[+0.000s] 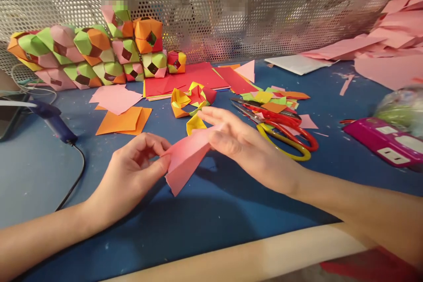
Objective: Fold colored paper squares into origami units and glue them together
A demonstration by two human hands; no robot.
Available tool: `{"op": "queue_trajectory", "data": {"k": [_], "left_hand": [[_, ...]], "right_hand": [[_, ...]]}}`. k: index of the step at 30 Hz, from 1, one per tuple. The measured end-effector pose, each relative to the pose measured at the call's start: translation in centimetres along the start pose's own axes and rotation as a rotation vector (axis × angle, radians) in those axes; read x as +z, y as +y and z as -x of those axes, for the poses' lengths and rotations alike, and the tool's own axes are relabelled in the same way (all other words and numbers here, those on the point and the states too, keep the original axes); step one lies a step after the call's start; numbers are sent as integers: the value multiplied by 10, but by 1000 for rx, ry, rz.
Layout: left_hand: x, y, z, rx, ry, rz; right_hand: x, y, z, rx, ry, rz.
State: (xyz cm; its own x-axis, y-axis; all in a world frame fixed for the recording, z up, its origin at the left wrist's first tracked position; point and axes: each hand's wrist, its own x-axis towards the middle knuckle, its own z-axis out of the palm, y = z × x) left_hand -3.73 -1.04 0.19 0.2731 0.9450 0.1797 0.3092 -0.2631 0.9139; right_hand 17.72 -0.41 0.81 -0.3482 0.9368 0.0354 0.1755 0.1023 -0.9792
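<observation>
A creased piece of pink paper [190, 156] is held above the blue table between both hands. My left hand [132, 167] pinches its left edge between thumb and fingers. At the upper right end, my right hand [236, 139] has its thumb and fingers closed on the paper, with the fingers stretched forward. Just behind lie a yellow folded piece [194, 124] and a joined ring of yellow and red folded units [181, 101]. Scissors [280, 130] with red and yellow handles lie to the right of my right hand.
Several folded paper balls [95, 44] are stacked against the perforated metal panel [205, 17]. Orange sheets [120, 121], pink sheets [117, 98] and red sheets [185, 80] lie on the table. A blue corded tool [54, 123] is at left, a magenta power strip [386, 141] at right.
</observation>
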Motion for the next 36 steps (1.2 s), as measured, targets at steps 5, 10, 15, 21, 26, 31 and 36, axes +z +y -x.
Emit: {"op": "queue_trajectory", "data": {"k": [5, 10, 15, 21, 26, 31, 36], "left_hand": [[9, 7, 7, 91, -142, -69], [13, 4, 16, 192, -224, -25], [11, 3, 16, 213, 34, -134], [12, 2, 15, 235, -59, -165], [11, 7, 10, -30, -88, 30], [-1, 1, 0, -231, -112, 122], [-11, -12, -7, -297, -192, -104]], "right_hand": [[9, -1, 12, 4, -112, -71], [13, 4, 8, 16, -110, -189], [12, 4, -4, -4, -69, -335], [11, 1, 0, 18, -145, -350], [7, 1, 0, 76, -107, -69], [-2, 11, -12, 54, -134, 110], [-11, 23, -20, 90, -233, 348]]}}
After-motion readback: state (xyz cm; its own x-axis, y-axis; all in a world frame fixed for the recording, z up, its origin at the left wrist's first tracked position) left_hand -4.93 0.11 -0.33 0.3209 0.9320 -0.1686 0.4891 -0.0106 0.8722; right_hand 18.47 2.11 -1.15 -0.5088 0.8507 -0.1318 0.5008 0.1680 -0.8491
